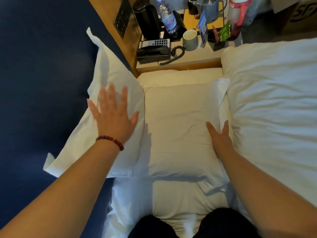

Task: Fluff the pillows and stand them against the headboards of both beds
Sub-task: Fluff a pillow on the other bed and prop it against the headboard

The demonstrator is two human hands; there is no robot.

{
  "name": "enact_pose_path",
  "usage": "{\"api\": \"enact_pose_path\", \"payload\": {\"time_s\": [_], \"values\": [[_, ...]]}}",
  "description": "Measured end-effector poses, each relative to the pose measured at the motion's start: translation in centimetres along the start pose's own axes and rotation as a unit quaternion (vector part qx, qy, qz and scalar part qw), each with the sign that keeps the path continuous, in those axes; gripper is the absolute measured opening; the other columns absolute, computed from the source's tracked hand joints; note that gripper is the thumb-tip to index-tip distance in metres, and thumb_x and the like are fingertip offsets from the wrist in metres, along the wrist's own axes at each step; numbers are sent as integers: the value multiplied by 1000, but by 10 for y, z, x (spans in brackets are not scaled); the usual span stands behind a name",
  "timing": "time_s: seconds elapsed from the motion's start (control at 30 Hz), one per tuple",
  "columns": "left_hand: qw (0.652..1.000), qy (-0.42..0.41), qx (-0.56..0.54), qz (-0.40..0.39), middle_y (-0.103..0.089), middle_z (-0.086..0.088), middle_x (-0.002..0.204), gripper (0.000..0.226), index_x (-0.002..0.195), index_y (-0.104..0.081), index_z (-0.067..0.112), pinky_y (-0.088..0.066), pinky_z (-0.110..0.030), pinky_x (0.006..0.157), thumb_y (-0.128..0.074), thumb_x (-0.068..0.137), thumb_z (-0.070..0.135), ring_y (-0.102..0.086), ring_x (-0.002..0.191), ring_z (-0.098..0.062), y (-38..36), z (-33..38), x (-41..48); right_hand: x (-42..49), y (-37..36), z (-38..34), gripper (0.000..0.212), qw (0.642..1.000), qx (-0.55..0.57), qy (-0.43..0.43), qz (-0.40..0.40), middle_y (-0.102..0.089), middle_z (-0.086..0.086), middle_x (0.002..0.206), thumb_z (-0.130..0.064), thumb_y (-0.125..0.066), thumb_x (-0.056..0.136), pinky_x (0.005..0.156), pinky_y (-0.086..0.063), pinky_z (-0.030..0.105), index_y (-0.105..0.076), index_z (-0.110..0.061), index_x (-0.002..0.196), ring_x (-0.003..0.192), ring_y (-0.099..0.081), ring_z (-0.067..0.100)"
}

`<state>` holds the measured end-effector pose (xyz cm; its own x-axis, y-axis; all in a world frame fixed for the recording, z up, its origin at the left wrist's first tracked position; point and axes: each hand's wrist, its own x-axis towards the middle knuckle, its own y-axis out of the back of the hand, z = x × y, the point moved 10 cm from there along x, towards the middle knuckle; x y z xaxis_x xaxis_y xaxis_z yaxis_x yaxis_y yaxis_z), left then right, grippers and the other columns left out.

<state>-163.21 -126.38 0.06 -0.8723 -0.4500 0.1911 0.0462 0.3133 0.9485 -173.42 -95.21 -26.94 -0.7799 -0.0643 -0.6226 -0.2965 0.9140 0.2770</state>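
Two pillows here. The first pillow (106,74) is up on its long edge, leaning on the dark blue headboard (42,74) at the left. Its long axis runs along the headboard, one corner pointing up toward the nightstand (188,60) and the other down toward the lower left. The left hand (112,115) lies flat on its face, fingers straight and spread, pressing and gripping nothing. A red bead bracelet (111,142) sits on that wrist.

The second pillow (176,127) lies flat on the bed just beside the first, their edges touching. Its long axis runs from the nightstand end back toward the person's dark-clad knees (223,224). The right hand (220,138) rests on its right edge, thumb and one finger out straight. The other fingers disappear into the crease between pillow and duvet (274,100), so they cannot be made out. The hands are well apart, one per pillow.

The crumpled white duvet fills the right side and is cut off by the frame. On the nightstand stand a black telephone (154,50) with a coiled cord, a water bottle (169,19), a pale mug (190,39) and a metal kettle (209,11), the top ones cropped.
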Motion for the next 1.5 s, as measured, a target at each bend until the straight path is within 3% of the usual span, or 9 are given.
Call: {"api": "enact_pose_path", "payload": {"time_s": [0.23, 0.43, 0.6, 0.7, 0.8, 0.97, 1.1, 1.3, 1.5], "values": [[983, -69, -113, -124, -13, -8, 162, 66, 155, -12, 27, -2, -51, 119, -30, 97, 55, -7, 149, -31, -59, 84, -37, -15, 31, 53, 70, 995, -15, -67, 67, -64, 15, 117, -67, -48, 83, 91, -48, 45, -62, -8, 119, 103, -59, 36], [953, -104, -159, -236, 10, -5, 163, 68, 154, 0, 35, 7, -47, 117, -19, 96, 63, 14, 148, -28, -132, 158, -80, -30, 77, 48, 28, 971, -49, 30, 234, -55, 0, 73, -39, -49, 96, 67, -38, 33, -53, -18, 79, 76, -56, 30], [970, -87, -126, -187, 13, -5, 163, 70, 154, 3, 36, 19, -46, 113, -8, 92, 67, 19, 147, -29, -150, 167, -84, -18, 58, 74, 39, 992, -58, -8, 116, -59, 2, 104, -48, -49, 96, 82, -40, 32, -62, -14, 111, 101, -57, 24], [970, -93, -134, -182, 11, -6, 163, 71, 154, 3, 35, 20, -44, 113, -6, 91, 67, 18, 147, -28, -152, 167, -85, -22, 61, 81, 32, 990, -71, 5, 123, -62, 5, 85, -42, -52, 96, 71, -37, 31, -59, -15, 81, 87, -59, 28], [968, -87, -149, -182, 12, -6, 163, 72, 154, 3, 35, 21, -43, 113, -7, 91, 67, 19, 147, -27, -153, 166, -86, -38, 75, 103, 39, 982, 13, -7, 189, -64, 2, 92, -45, -43, 100, 79, -39, 28, -65, -15, 91, 88, -57, 21], [948, -93, -253, -168, 8, -9, 163, 71, 155, -11, 24, 18, -38, 115, -29, 95, 58, 16, 148, -26, -143, 156, -109, -69, 26, 155, 57, 992, 104, -66, 40, -67, -5, 70, -70, -62, 69, 66, -49, 26, -65, -15, 79, 69, -62, 14], [936, -37, -315, -154, 6, -13, 162, 72, 155, -17, 18, 11, -35, 118, -43, 96, 51, 12, 148, -24, -139, 130, -150, -74, 50, 182, 14, 969, 214, -105, 69, -74, 11, 92, -36, -74, 81, 81, -55, 52, -73, -22, 78, 87, -69, 31], [922, 11, -359, -147, 12, -6, 160, 71, 155, -16, 16, 1, -44, 120, -51, 98, 40, 14, 147, -21, -147, 104, -204, -103, -17, 184, 45, 918, 353, -172, -52, -66, 12, 123, -31, -71, 86, 94, -51, 45, -62, -12, 126, 113, -63, 28], [908, -44, -393, -137, 9, -3, 162, 71, 155, -15, 18, -2, -36, 118, -52, 98, 36, 13, 147, -15, -152, 87, -223, -128, 29, 193, 13, 894, 397, -129, 163, -71, 5, 99, -22, -72, 87, 61, -56, 25, -69, -16, 97, 91, -66, 20]]}}
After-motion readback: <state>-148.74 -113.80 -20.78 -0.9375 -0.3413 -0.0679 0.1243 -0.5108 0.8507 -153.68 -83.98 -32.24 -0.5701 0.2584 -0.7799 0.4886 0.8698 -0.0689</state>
